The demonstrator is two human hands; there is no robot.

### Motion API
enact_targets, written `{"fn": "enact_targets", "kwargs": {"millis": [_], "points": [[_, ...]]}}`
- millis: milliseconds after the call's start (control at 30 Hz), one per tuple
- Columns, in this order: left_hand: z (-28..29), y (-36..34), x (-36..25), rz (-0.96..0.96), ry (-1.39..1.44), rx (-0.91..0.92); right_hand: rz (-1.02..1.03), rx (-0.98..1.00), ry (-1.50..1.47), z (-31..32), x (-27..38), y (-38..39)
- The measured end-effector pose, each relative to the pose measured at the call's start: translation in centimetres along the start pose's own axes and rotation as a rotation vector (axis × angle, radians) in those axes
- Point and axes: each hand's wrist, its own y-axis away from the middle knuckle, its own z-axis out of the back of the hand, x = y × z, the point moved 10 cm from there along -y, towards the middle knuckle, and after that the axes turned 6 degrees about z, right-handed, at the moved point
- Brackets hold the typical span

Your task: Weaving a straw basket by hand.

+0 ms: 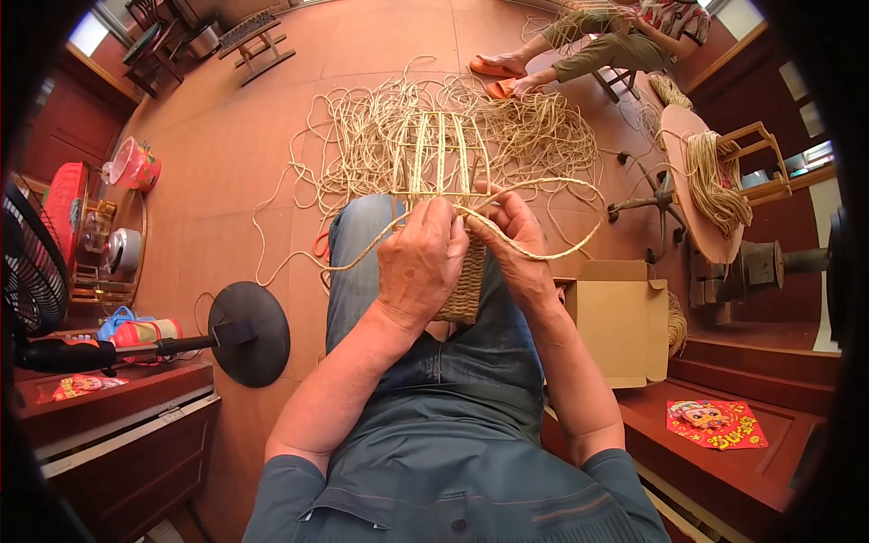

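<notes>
Between my thighs is a woven brown straw piece (464, 294), with a light frame of upright strips and crossbars (442, 145) rising beyond it. My left hand (418, 253) is closed at the near end of the frame, pinching pale twisted cord (367, 249); its fingertips are partly hidden. My right hand (512, 237) grips the same cord at the junction of frame and weaving, its thumb and fingers pressed round it. A wide loop of cord (587, 244) hangs out to the right of my right hand, and another length runs leftward to the floor.
Tangled cord (344, 136) covers the floor ahead. Another person (597, 59) sits at the upper right. A fan stand (249, 330) and bucket (136, 165) are on the left. An open cardboard box (615, 330) and a round board with coiled cord (697, 181) are on the right.
</notes>
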Motion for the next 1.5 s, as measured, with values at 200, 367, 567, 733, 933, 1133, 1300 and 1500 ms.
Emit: {"fn": "enact_targets", "kwargs": {"millis": [200, 367, 567, 733, 933, 1133, 1300, 1500], "points": [[-0.7, 0.1, -0.4, -0.034, -0.135, -0.014, -0.061, -0.055, -0.096, -0.4, -0.3, -0.2], [-0.5, 0.4, -0.8, -0.067, -0.178, -0.016, -0.094, -0.072, -0.141, -0.5, -0.6, -0.5], [-0.3, 1.5, -1.0, -0.107, -0.108, 0.046, -0.131, -0.067, -0.153, -0.7, -1.0, -0.9], [-0.5, 1.6, -0.2, -0.010, -0.053, 0.117, -0.225, -0.017, -0.228, -1.5, -1.6, -1.3], [-0.2, 1.3, 0.0, 0.017, 0.010, 0.109, -0.223, 0.054, -0.241, -1.0, -2.1, -1.4], [-0.1, 1.3, 0.3, 0.037, 0.018, 0.109, -0.192, 0.020, -0.285, -0.7, -1.7, -1.1], [-0.1, 1.1, 0.2, 0.052, 0.044, 0.111, -0.132, -0.030, -0.317, 0.0, -2.2, -0.3], [0.2, 1.1, 0.3, 0.066, 0.088, 0.099, -0.130, -0.025, -0.443, -0.6, -1.6, -0.3]]}}
